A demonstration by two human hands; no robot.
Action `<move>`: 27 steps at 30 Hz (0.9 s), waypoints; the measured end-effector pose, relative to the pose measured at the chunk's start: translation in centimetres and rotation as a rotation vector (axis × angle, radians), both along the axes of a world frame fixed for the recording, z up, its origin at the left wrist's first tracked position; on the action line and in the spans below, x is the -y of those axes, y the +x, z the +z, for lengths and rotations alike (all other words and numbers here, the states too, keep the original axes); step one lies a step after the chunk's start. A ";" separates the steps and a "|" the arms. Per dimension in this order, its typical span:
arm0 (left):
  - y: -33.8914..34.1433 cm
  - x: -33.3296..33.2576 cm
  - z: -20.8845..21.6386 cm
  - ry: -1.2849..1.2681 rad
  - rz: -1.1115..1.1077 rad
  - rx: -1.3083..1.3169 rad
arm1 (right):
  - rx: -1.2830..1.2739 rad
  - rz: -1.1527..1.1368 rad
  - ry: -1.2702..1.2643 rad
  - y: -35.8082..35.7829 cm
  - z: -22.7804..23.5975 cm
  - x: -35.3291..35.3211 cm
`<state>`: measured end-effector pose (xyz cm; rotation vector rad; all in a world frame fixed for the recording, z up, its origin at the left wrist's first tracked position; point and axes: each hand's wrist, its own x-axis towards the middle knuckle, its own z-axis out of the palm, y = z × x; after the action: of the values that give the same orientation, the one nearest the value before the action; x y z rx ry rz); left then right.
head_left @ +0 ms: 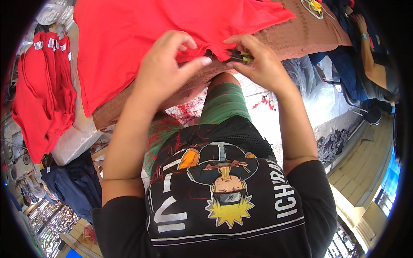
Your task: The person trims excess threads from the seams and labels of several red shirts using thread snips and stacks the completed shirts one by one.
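A red garment (129, 34) lies spread over the brown cloth-covered table in front of me, its near edge bunched between my hands. My left hand (168, 60) is at that edge, with thumb and curled fingers apart and fabric visible in the gap. I see nothing gripped in it. In my right hand (260, 60) is a pair of thread snips (246, 57) with a yellow-green part and dark blades, held close to the bunched fabric. The fingers partly cover the snips.
A stack of red garments (45, 94) hangs over a pale surface at left, above dark blue cloth (71, 180). Red thread scraps (185, 112) litter the floor and my green shorts. A yellow item with pale cord (315, 6) lies far right, near another person's arm (366, 47).
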<state>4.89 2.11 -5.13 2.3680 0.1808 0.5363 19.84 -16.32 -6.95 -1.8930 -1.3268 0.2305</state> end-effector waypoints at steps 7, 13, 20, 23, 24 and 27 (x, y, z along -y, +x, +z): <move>2.5 1.3 -3.0 0.159 0.044 0.091 | -0.128 -0.124 0.103 0.2 -2.8 -1.2; 1.3 0.8 -2.3 0.166 0.063 0.166 | -0.183 -0.165 0.058 0.5 -1.2 -0.4; -1.2 1.3 -1.2 0.190 0.038 0.096 | -0.125 -0.104 0.006 0.1 -0.6 0.6; -1.8 2.0 -1.3 0.209 0.038 0.108 | -0.057 -0.104 0.016 -0.9 0.4 0.8; -2.0 2.1 -1.3 0.206 0.046 0.105 | -0.036 -0.110 0.024 -1.3 0.8 0.8; -2.3 2.4 -1.1 0.194 0.057 0.096 | 0.009 -0.063 0.025 -2.2 1.6 1.1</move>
<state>2.58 -0.31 -6.22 2.5234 0.1589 0.7216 17.69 -17.44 -5.31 -1.9134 -1.2679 0.1732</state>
